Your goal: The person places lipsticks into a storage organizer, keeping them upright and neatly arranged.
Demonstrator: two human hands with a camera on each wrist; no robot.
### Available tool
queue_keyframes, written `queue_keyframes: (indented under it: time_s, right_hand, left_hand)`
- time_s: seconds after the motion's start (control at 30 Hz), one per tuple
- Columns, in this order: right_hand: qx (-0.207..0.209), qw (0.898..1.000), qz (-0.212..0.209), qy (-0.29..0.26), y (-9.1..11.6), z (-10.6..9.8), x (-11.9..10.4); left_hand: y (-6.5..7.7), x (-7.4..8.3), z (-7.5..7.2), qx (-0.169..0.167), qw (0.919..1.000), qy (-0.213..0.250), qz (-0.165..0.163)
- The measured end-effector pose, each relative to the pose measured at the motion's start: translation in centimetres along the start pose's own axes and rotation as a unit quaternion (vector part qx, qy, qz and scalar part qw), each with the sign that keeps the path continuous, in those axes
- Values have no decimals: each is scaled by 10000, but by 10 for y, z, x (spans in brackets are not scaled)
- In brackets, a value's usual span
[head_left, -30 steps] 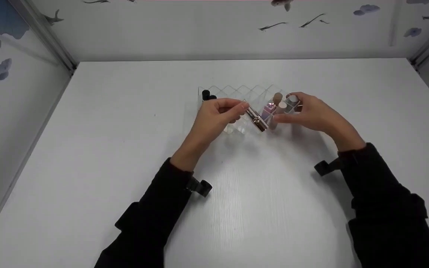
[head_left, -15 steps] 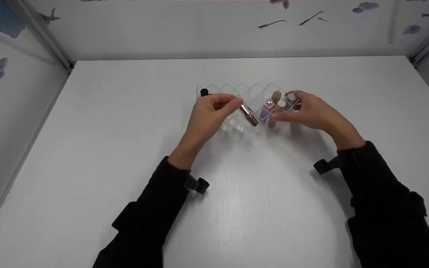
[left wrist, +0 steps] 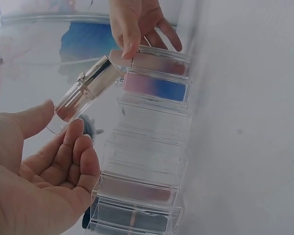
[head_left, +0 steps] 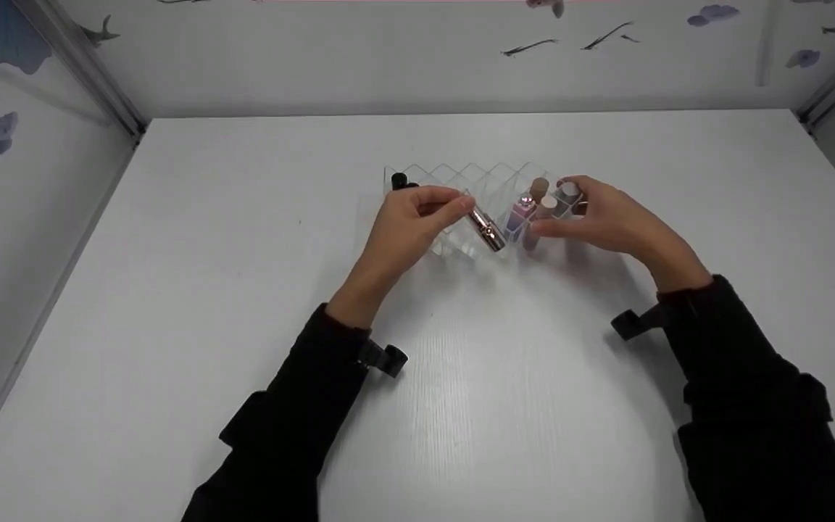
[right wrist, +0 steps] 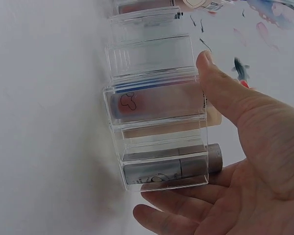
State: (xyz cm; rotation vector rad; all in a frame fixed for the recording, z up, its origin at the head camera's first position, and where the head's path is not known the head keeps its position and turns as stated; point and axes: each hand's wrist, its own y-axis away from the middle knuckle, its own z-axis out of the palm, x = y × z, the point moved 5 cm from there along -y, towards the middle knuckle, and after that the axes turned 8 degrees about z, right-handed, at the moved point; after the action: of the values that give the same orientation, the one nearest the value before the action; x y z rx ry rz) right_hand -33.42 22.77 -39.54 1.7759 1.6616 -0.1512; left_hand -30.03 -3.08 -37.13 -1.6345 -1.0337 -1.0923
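My left hand pinches a lipstick by its clear end between thumb and fingertips. The shiny gold end slants down and to the right, over the front of a clear lipstick organizer. At the organizer's right end, my right hand grips it, thumb in front and fingers around the far side. Beside that thumb stand a pink-and-blue tube, a pale-capped tube, a beige-capped tube and a silver tube, each in a slot. Several middle slots hold nothing.
Black-capped tubes stand in the organizer's left end, partly behind my left hand. A white table lies under everything, with a patterned white panel along its back edge.
My left hand has carried the lipstick a little to the left, away from the filled slots, and then barely moved. The right hand has stayed on the organizer's end.
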Motion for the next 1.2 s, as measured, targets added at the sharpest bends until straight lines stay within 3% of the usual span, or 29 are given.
queue_keyframes:
  time_s: [0.47,0.57,0.7,0.83,0.97,1.1,1.2]
  right_hand:
    - [-70,10000,14,47,1,-1,-1]
    - [92,9998,-176,-53,3,-3,-3]
    - [481,9954,-735,-375,8,-11,-10]
    - [966,9815,-1551,-564,20,-17,-24]
    - [1364,9574,-2467,-622,36,-18,-40]
    - [1322,9348,-3224,-692,50,-13,-53]
    - [1108,9260,-3548,-659,55,-8,-58]
  left_hand:
    - [1,0,-1,-18,10000,14,-66]
    - [1,0,-1,-10,9999,32,-131]
    - [1,0,-2,-7,9997,197,-163]
    - [1,0,-2,-5,9994,306,-138]
    - [1,2,-2,22,9995,294,-149]
    - [1,3,-2,52,9995,265,-177]
    - [1,5,-2,75,9995,260,-166]
